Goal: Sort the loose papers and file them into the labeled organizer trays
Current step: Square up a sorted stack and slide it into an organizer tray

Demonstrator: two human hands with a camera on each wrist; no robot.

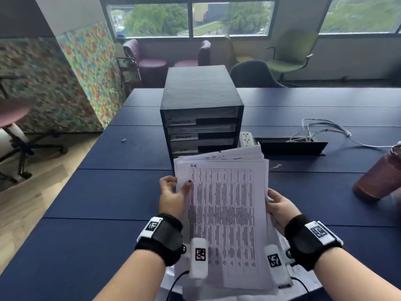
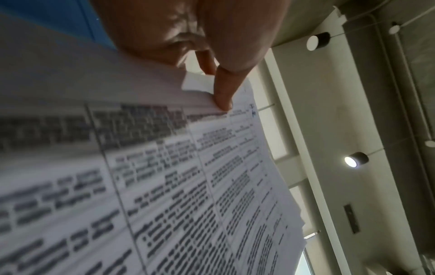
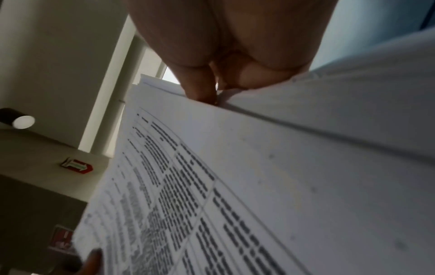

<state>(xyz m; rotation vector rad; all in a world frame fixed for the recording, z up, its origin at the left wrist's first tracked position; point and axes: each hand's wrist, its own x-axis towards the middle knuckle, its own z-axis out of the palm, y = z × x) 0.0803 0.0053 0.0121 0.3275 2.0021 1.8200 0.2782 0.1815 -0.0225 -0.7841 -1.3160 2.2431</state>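
Observation:
I hold a thick stack of printed papers (image 1: 225, 213) above the near part of the dark blue table (image 1: 104, 192). The top sheet carries a dense table and a handwritten note at its top left. My left hand (image 1: 173, 196) grips the stack's left edge, thumb on top; the left wrist view shows the papers (image 2: 164, 186) pinched in that hand (image 2: 219, 83). My right hand (image 1: 280, 206) grips the right edge, and its fingers (image 3: 202, 91) curl over the papers (image 3: 259, 186). Just behind the stack stands the black organizer (image 1: 201, 118) with several labeled trays facing me.
A reddish tumbler (image 1: 377, 177) stands at the table's right edge. Behind the organizer lie a white power strip (image 1: 247, 139), an open cable box (image 1: 290, 146) and white cables (image 1: 325, 129). Chairs (image 1: 290, 55) line the far side below the windows.

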